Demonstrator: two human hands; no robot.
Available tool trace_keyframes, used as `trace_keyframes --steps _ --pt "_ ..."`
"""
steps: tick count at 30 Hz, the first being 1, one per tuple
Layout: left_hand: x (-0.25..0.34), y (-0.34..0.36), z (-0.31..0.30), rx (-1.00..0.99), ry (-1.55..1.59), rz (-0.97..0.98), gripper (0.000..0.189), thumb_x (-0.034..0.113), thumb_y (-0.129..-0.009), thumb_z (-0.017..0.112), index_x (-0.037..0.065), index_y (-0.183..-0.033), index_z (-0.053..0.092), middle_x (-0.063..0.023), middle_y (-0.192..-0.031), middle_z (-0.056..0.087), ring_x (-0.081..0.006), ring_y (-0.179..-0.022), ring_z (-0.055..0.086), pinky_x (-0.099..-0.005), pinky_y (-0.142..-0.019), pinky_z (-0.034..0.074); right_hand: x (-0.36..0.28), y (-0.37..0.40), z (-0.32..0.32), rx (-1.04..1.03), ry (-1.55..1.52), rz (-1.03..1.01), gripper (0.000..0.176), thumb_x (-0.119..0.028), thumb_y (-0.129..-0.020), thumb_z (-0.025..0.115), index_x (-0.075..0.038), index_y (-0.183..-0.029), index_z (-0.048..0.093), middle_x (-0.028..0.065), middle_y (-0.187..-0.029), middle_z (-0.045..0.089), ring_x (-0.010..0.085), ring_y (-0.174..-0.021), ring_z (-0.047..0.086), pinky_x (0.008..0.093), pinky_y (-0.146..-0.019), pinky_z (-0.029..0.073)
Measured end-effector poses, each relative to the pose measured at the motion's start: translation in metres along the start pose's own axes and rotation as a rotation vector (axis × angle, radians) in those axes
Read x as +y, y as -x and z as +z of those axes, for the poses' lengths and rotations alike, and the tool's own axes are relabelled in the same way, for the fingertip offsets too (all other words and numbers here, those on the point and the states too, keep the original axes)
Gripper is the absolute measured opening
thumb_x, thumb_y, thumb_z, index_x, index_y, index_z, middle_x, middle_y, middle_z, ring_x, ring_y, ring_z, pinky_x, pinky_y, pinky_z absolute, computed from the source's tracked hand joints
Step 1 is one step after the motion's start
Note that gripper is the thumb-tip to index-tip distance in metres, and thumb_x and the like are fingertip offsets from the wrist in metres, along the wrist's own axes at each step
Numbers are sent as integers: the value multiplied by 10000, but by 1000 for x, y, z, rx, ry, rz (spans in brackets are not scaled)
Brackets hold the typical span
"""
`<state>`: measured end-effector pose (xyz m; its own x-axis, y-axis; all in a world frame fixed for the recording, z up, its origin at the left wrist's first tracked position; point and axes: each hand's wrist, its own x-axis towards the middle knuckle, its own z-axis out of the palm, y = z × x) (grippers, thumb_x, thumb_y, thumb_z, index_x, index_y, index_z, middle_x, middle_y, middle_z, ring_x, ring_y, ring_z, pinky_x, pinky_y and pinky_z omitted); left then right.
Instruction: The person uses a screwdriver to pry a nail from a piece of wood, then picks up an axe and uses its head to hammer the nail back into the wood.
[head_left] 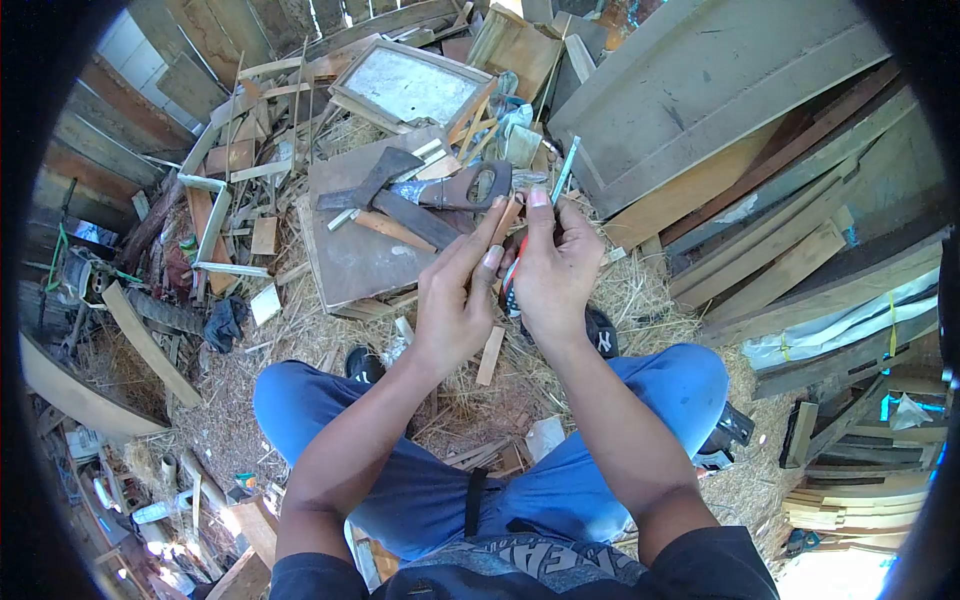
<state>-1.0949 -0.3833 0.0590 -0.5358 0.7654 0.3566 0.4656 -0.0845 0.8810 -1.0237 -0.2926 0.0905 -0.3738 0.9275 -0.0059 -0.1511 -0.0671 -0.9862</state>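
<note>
Both hands are close together above the front right of a low wooden block table (350, 270). My left hand (460, 290) is closed, its fingers pressed on a small piece of wood (507, 218). In my right hand (560, 265) is a thin light-blue stick-like tool (567, 168), its upper end pointing up and right; a red part shows below the fingers. Just beyond my hands, a saw's dark handle (485, 185) lies on the table. A dark axe-like head (385, 175) and wood strips (395, 230) are beside it.
A framed panel (410, 85) lies behind the table. Large boards (700, 90) lean at the right, above stacked planks (780, 270). Scrap wood and straw (640, 300) cover the ground. A curved plank (150, 345) is at the left. My bent knees flank the work area.
</note>
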Motion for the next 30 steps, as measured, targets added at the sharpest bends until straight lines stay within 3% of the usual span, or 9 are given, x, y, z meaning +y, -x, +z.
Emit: trace_keyframes --steps 1,2,4,11,17,20,22,24,30 --pt "1 0 -1 -27 4 -34 456 13 -1092 479 -15 -1545 522 -217 -1484 638 -302 -1364 634 -381 -1106 482 1 0 0 -4 11 10 307 -242 -1120 603 8 -959 679 -2 -718 620 35 -552 527 250 -456 395" --pt "-2 1 1 -27 3 -35 456 13 -1092 479 -15 -1545 522 -217 -1484 638 -302 -1364 634 -381 -1106 482 3 0 0 -4 10 11 307 -242 -1120 603 8 -959 679 -2 -718 620 35 -552 527 250 -456 395" --pt "-10 1 4 65 -13 55 485 46 -1080 557 89 -1562 544 -259 -1232 730 -353 -1070 747 -399 -942 549 7 -1 1 -5 23 13 310 -232 -1118 604 21 -958 686 7 -741 636 41 -583 529 261 -489 412" --pt "-7 3 3 40 50 -68 468 64 -1091 548 88 -1559 547 -251 -1263 732 -342 -1095 753 -398 -958 547 16 -2 5 23 37 -25 309 -214 -1111 610 38 -961 705 13 -764 652 51 -631 528 278 -543 432" --pt "-13 -3 1 35 55 2 474 88 -1099 547 65 -1572 522 -242 -1365 697 -299 -1204 721 -388 -1035 512 7 -5 9 31 26 -1 359 -307 -1119 603 13 -1038 744 -28 -629 542 55 -499 479 264 -461 371" --pt "-16 -8 -2 77 77 20 489 165 -1135 511 67 -1612 463 -217 -1497 628 -288 -1281 678 -388 -1079 486 -13 -6 4 -74 0 175 457 -386 -1134 539 30 -1225 706 -4 -598 530 106 -470 533 274 -451 455" --pt "-25 -10 -9 64 204 -273 506 255 -1178 424 56 -1642 394 -64 -1125 682 -115 -974 657 -257 -829 545 -15 -3 -5 -168 -45 211 452 -365 -1140 523 36 -1277 682 6 -625 550 111 -479 542 280 -451 470" --pt "-22 -13 -17 52 385 -324 498 284 -1182 413 69 -1632 395 -31 -1022 617 -94 -873 609 -234 -758 523 -11 2 -5 -304 -114 287 424 -280 -1152 481 16 -1429 603 47 -753 625 123 -517 577 290 -455 500" --pt "2 -15 -23 6 806 -498 489 362 -1178 404 118 -1602 414 -2 -825 517 -123 -627 567 -280 -501 532 -12 18 -1 -412 -46 284 393 -150 -1140 477 -85 -1518 561 46 -809 618 96 -527 548 270 -460 463"
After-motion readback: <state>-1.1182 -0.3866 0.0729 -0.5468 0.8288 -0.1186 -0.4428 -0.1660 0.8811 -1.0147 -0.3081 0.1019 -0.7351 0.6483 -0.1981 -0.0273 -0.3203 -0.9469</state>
